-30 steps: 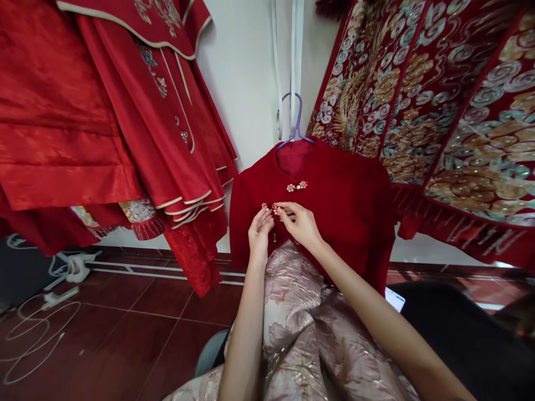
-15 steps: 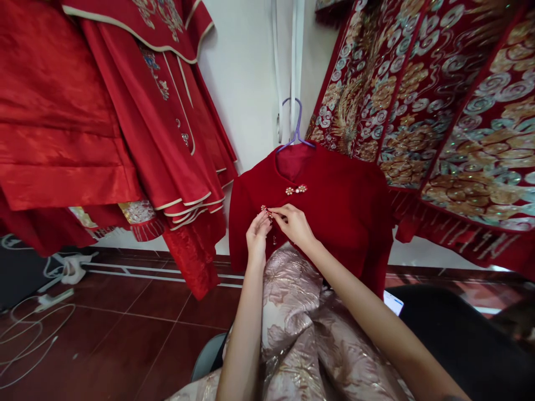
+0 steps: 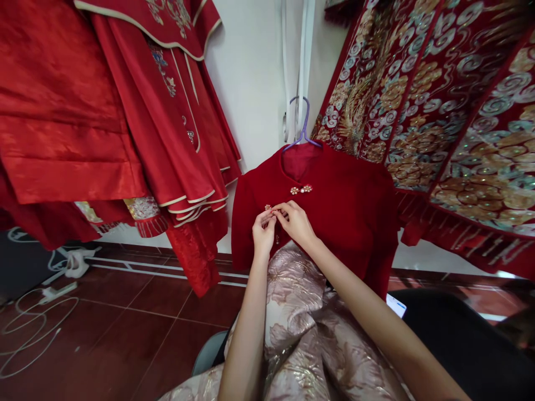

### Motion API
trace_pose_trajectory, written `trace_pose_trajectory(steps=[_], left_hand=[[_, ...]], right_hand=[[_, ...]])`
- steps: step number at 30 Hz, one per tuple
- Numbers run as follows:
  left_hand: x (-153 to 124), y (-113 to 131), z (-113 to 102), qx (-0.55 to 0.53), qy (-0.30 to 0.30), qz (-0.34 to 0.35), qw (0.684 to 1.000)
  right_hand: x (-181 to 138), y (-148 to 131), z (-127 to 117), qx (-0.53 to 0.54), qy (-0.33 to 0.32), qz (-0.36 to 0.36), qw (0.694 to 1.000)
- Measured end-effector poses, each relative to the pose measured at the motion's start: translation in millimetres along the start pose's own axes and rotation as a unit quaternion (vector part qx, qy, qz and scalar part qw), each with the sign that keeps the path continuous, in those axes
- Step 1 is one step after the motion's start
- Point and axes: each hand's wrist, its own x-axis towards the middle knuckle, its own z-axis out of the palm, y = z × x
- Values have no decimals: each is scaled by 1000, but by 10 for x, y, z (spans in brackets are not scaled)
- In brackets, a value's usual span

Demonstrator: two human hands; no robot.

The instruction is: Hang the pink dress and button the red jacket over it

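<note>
A dark red velvet jacket (image 3: 346,211) hangs on a purple hanger (image 3: 303,125) against the white wall. A small flower-shaped clasp (image 3: 301,190) sits fastened near its collar. Lower on the front is a second clasp (image 3: 270,209), and both my hands pinch at it. My left hand (image 3: 263,231) grips it from the left, fingers curled. My right hand (image 3: 296,221) pinches it from the right. A pink and gold brocade skirt (image 3: 301,328) lies below the jacket, under my forearms.
Red satin garments (image 3: 125,111) hang at the left. Heavily embroidered red panels (image 3: 438,100) hang at the right. White cables and a power strip (image 3: 54,289) lie on the dark red tiled floor at the left. A black seat (image 3: 460,334) is at the lower right.
My hands have closed in on the second clasp, fingertips now meeting over it. The view has shifted slightly.
</note>
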Motion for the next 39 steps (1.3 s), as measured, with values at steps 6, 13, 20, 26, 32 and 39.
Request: trace_pose_trajectory(steps=[6, 13, 20, 26, 32, 39], left_hand=[[83, -16, 25, 25, 21, 30, 999], [62, 27, -46, 85, 27, 74, 993], [124, 88, -51, 98, -4, 77, 992], [-58, -32, -142, 83, -2, 49, 995], [-217, -244, -480, 164, -79, -40, 983], [-354, -324, -348, 243, -96, -61, 963]], right_hand=[[16, 4, 15, -8, 8, -2, 1000], [-33, -4, 28, 13, 25, -2, 1000], [49, 5, 67, 43, 48, 10, 998], [-302, -8, -163, 232, -22, 129, 964], [-788, -139, -631, 306, 0, 212, 928], [-771, -15, -519, 121, -28, 189, 974]])
